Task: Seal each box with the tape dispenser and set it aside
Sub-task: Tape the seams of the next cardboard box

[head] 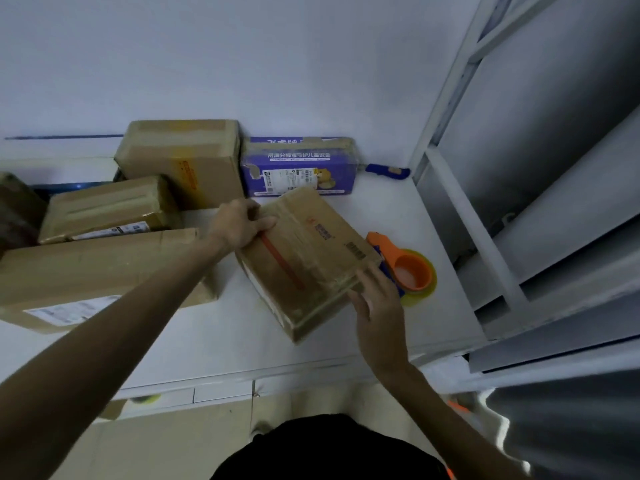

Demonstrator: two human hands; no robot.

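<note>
Box (311,258) sits mid-bench (207,341), skewed to the front edge, red strip across its top; left hand (242,223) grips its far-left corner, thumb on top. Right hand (377,306) holds nothing, fairly straight fingers touching the near-right corner; tape dispenser (412,268) lies just right of the box, toward the right edge; other cartons (104,209) crowd the rear-left; purple box (301,168) at the back edge.

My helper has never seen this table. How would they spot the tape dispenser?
Find the grey metal shelving on the right of the white table. At its foot, just right of the angled cardboard box with a red stripe, lies the tape dispenser. It alone is orange, ringed round a yellowish roll, unlike the brown cartons.
</note>
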